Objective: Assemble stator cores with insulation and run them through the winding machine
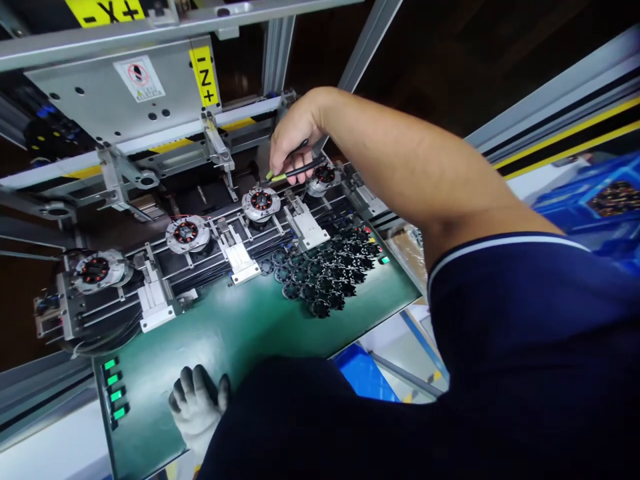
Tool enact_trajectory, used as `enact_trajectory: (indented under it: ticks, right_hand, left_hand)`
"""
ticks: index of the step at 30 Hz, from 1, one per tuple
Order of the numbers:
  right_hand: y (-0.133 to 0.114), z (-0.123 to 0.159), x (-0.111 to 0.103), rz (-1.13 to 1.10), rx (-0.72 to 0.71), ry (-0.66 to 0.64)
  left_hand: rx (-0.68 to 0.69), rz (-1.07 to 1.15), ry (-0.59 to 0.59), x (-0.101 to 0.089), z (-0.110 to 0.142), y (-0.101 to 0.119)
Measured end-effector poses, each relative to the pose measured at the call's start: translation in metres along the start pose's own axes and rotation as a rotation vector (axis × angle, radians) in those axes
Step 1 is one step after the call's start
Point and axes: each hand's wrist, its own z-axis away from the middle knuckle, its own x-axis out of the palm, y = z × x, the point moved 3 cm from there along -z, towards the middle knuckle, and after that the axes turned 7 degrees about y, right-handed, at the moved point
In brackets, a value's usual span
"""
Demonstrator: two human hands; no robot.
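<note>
My right hand, bare, is closed around a pair of cutting pliers with black and yellow-green handles. Their tip points down and left, just above a motor stator with orange-copper windings in a round metal fixture; I cannot tell whether it touches. Another wound stator sits in the fixture below my wrist. Two more stators, one in the middle left and one at the far left, sit in their own fixtures. My left hand, in a grey-white glove, rests on the green worktop with its fingers extended.
Many black ring-shaped parts stand grouped on the worktop's right half. White slide blocks stick out between the fixtures. A metal machine plate hangs behind. Green-lit buttons line the left edge. Blue bins stand at right.
</note>
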Motion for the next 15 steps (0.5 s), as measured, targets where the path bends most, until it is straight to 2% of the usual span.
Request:
enact_trajectory:
  ticks: [2, 8, 15]
  right_hand:
    - [-0.001, -0.001, 0.0, 0.02, -0.043, -0.034]
    - [-0.012, 0.002, 0.005, 0.057, -0.03, -0.04]
    - [-0.031, 0.013, 0.003, 0.076, -0.11, 0.098]
  left_hand:
    - [-0.01, 0.013, -0.012, -0.001, 0.0, 0.0]
    - [-0.003, 0.008, -0.032, -0.004, -0.003, 0.003]
    - [-0.015, 0.022, -0.022, -0.006, -0.004, 0.006]
